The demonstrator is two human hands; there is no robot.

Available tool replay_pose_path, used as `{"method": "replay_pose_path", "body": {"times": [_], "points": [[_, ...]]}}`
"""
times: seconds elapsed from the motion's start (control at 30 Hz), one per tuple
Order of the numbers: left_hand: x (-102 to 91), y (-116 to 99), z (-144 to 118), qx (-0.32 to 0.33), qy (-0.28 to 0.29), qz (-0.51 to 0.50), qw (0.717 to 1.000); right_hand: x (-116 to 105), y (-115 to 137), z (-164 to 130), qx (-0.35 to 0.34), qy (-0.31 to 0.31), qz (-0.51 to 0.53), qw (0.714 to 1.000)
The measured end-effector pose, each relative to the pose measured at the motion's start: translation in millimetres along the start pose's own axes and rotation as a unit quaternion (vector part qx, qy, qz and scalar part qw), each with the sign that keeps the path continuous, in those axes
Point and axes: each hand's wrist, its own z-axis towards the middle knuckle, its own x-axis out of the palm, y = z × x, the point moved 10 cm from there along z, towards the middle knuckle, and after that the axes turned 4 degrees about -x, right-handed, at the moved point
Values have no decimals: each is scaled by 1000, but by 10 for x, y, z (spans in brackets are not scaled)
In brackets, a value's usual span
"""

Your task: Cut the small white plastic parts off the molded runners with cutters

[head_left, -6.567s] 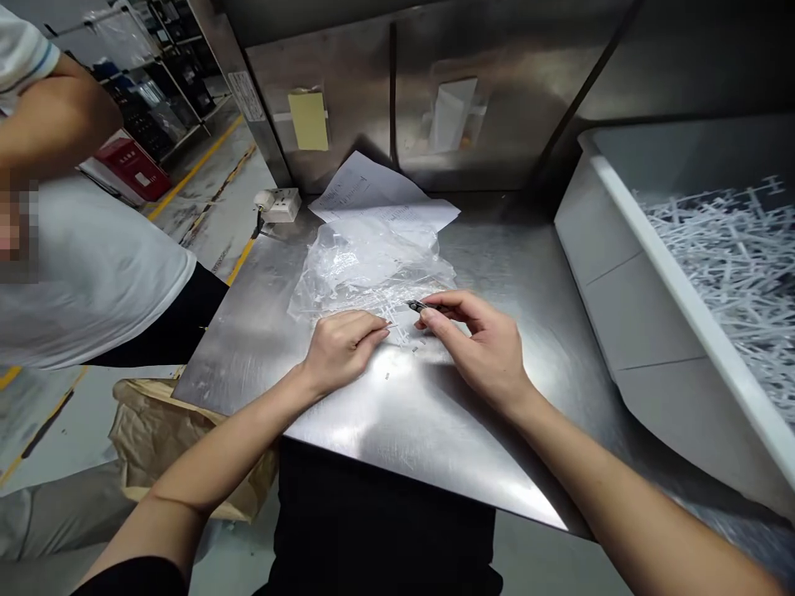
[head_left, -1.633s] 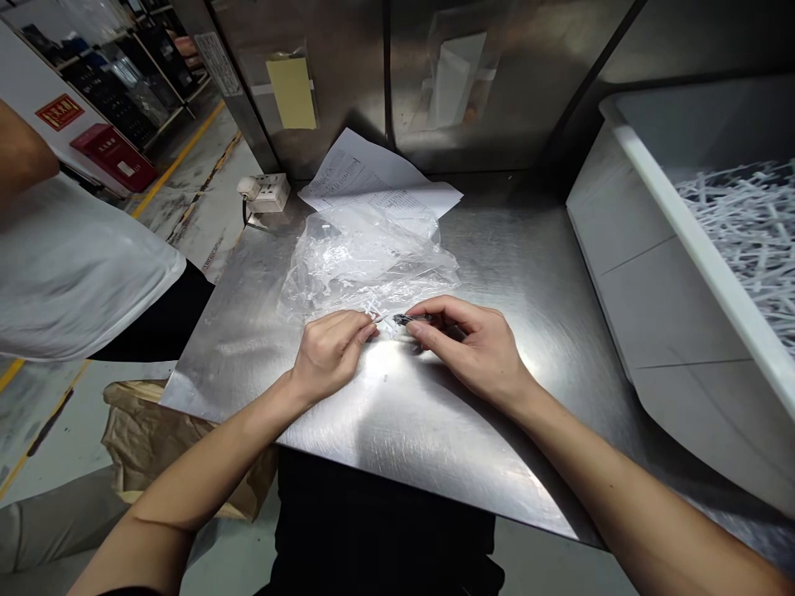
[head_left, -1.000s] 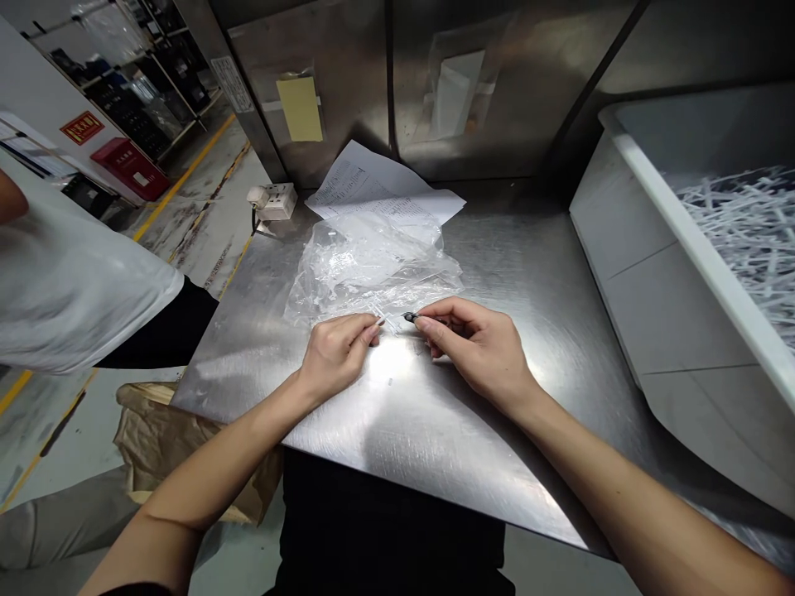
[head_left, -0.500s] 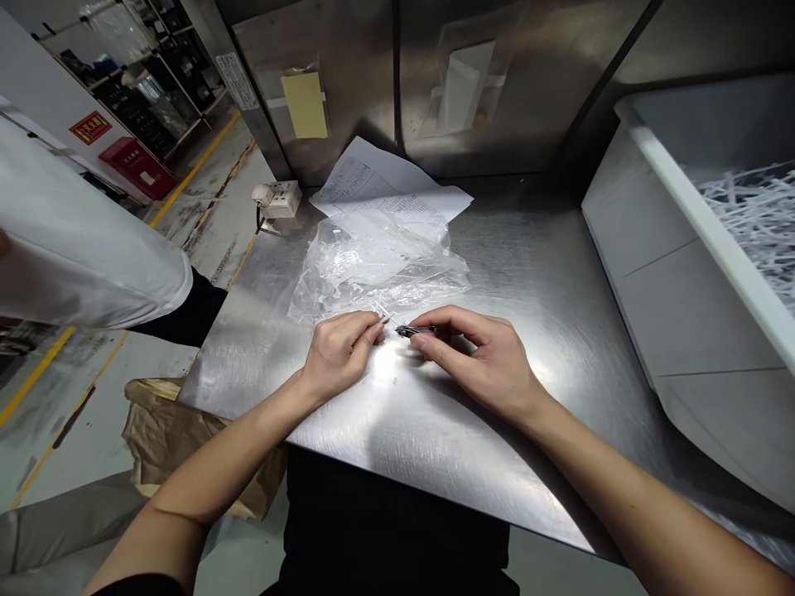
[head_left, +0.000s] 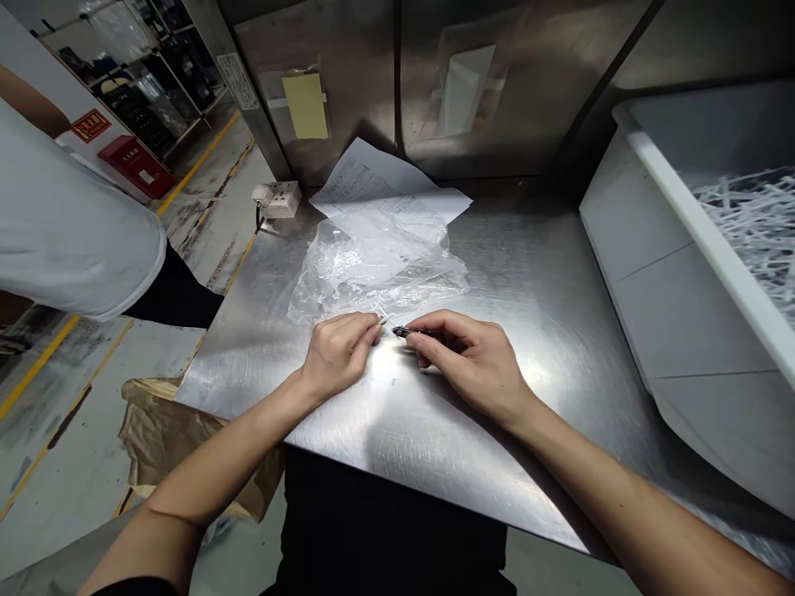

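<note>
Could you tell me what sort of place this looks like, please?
Probably a factory workstation: a steel bench, a white bin heaped with small white plastic pieces, and yellow floor lines beside storage racks.

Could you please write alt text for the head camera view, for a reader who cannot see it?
Over a steel table, the person's left hand pinches a small white plastic piece while the right hand holds a small dark tool at its tip. A crumpled clear plastic bag and papers lie behind; a white bin of white plastic pieces stands right.
</note>
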Motion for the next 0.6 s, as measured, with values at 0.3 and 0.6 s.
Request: {"method": "replay_pose_path", "body": {"times": [0.3, 0.6], "points": [[87, 104, 3, -47, 38, -3, 998, 6, -114, 5, 43, -18, 42, 998], [56, 4, 5, -21, 32, -35, 999, -224, -87, 62, 19, -79, 19, 996]]}}
